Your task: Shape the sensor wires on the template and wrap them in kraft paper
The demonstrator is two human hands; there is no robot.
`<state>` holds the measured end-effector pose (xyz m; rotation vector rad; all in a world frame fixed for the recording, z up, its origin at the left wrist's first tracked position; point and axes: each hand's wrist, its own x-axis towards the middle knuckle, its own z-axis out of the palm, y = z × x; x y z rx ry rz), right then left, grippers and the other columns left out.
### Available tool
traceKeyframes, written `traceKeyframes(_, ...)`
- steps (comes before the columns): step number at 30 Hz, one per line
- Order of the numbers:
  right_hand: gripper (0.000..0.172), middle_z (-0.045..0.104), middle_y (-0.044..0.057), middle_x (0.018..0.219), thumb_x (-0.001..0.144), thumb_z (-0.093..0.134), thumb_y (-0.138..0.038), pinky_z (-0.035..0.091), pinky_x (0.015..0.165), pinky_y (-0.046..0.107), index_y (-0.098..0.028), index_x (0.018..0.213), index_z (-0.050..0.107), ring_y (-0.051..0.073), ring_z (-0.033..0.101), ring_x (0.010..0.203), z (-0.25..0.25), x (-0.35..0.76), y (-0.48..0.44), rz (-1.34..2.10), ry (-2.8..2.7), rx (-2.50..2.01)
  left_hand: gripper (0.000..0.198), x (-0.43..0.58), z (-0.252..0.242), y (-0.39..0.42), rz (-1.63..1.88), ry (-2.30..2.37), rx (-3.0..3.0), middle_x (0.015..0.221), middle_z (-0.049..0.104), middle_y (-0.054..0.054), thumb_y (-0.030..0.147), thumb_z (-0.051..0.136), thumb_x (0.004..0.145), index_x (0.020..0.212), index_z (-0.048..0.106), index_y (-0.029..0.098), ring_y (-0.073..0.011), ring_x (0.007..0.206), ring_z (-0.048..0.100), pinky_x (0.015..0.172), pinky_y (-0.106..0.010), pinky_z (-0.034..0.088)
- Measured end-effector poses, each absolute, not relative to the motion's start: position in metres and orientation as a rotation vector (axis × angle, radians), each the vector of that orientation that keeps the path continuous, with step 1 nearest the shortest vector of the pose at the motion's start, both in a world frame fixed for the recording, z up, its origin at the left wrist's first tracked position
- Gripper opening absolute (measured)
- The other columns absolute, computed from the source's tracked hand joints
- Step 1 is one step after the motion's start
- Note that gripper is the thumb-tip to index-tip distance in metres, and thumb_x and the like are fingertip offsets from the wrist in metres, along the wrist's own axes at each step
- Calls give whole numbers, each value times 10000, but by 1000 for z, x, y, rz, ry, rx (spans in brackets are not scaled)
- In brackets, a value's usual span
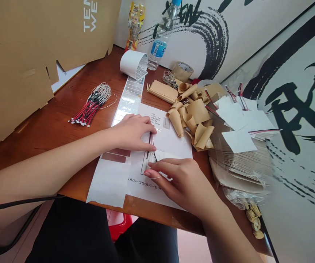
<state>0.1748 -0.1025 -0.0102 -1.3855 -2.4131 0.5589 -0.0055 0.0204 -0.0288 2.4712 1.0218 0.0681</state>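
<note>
A thin wire lead (153, 140) with red and black strands lies on a printed white sheet (171, 142), between my hands. My left hand (131, 133) rests on the sheet with its thumb and fingers spread, the tips touching or just beside the lead. Nearer to me, my right hand (179, 179) pinches the lead's thin white end between thumb and fingers, and a bit of white strand shows past the thumb. Printed text and a drawn rectangle are partly covered by the right hand. A bundle of similar leads (93, 104) with white plugs lies to the left.
A label strip (130, 96) curls up at the back. Rolled brown paper pieces (191, 113), packing tape (183, 70) and a water bottle (160, 42) stand behind. At right is a stack of cards (242, 160) with peanut shells (254, 221) beside it. A cardboard box (37, 54) borders the left.
</note>
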Motion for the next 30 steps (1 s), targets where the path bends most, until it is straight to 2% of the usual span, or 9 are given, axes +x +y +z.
traceKeyframes(5,395,693,15,665,1053,524,-395,382,572,254,-190,815,764,113,568,545,-12,174,-102,545,-2430,-1383,732,-6,-32,20,67,1005,2494,1383,585,-91,698,661,767,1360,657,268,-328,1300,497,1202,-487,243)
traceKeyframes(10,374,748,47,755,1050,526,-412,451,626,265,-213,845,768,154,680,649,-10,175,-103,543,-2461,-1384,712,-6,-33,19,83,1002,2511,1386,579,-92,665,695,740,1333,668,272,-339,1296,497,1208,-504,231)
traceKeyframes(16,289,780,53,865,1027,582,-412,471,615,250,-204,919,750,147,694,680,-9,180,-101,478,-2391,-1322,703,-6,-34,19,71,997,2517,1386,578,-92,646,700,755,1347,652,270,-311,1280,515,1212,-497,231)
traceKeyframes(21,273,774,57,865,1029,581,-392,471,596,247,-184,929,726,144,685,690,-9,182,-100,428,-2334,-1321,688,-7,-37,20,72,991,2539,1405,575,-95,651,682,778,1349,650,268,-323,1295,506,1203,-503,242)
traceKeyframes(26,351,748,38,817,1044,528,-460,464,585,255,-197,898,710,126,633,600,-11,185,-98,399,-2310,-1406,715,-7,-36,19,73,996,2528,1415,575,-90,662,696,770,1365,646,268,-335,1308,498,1213,-501,222)
traceKeyframes(30,531,739,53,835,1005,451,-672,472,589,277,-198,935,679,138,625,579,-13,188,-92,451,-2312,-1467,711,-7,-35,19,63,1002,2537,1434,574,-83,666,694,790,1381,638,274,-337,1327,485,1209,-491,223)
